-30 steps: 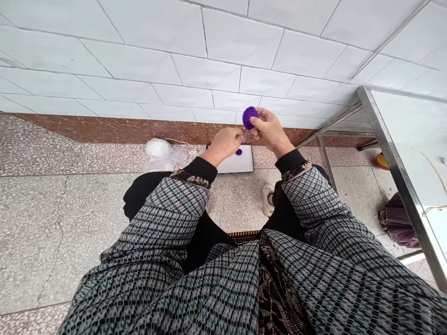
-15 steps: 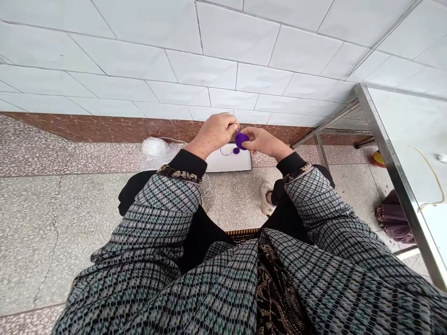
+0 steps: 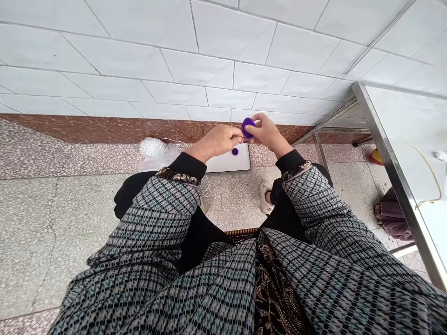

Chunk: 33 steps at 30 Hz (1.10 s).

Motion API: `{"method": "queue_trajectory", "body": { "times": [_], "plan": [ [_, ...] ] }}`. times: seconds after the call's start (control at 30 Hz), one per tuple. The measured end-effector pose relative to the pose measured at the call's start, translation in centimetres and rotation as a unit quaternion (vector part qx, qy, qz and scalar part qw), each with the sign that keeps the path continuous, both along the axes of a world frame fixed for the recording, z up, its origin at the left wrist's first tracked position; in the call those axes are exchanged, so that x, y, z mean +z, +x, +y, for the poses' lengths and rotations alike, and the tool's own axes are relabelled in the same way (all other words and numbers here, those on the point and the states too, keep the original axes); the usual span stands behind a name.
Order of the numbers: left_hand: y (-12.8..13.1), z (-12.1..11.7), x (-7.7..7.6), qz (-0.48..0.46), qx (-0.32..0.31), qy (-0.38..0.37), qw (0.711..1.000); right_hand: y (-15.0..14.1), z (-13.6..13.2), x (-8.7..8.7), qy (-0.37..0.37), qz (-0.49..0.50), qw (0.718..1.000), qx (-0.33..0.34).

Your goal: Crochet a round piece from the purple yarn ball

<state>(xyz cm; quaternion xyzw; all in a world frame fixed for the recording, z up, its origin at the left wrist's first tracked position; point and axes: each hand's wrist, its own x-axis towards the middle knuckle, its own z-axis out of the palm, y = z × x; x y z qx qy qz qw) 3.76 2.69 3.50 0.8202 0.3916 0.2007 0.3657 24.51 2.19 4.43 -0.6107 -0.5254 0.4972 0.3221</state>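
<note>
While both hands pinch the small round purple crocheted disc (image 3: 247, 127) – right hand (image 3: 266, 134) gripping, left hand (image 3: 219, 141) at its edge – steady, even tension seems best.

disc (image 3: 247, 127) between hands, above board (image 3: 228, 160)

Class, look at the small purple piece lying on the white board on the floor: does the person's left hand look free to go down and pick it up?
Probably not at once. The left hand is pinched at the purple disc that the right hand holds. Otherwise the way looks open: the small purple piece lies bare on the white board, just below.
</note>
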Motion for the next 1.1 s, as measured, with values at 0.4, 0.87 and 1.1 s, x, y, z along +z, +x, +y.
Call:
{"method": "queue_trajectory", "body": {
  "times": [0.4, 0.87, 1.1],
  "plan": [
    [0.0, 0.6, -0.1, -0.036, 0.057, -0.006, 0.998, 0.5, -0.8, 1.4, -0.012, 0.208, 0.972, 0.11],
    [-0.6, 0.3, 0.9, -0.042, 0.019, 0.007, 0.999, -1.8, -2.0, 2.6, -0.105, 0.062, 0.991, 0.057],
    [-0.8, 0.4, 1.3, -0.058, 0.046, 0.003, 0.997, -1.0, -1.5, 1.5, -0.052, -0.023, 0.995, 0.085]
  ]
}}
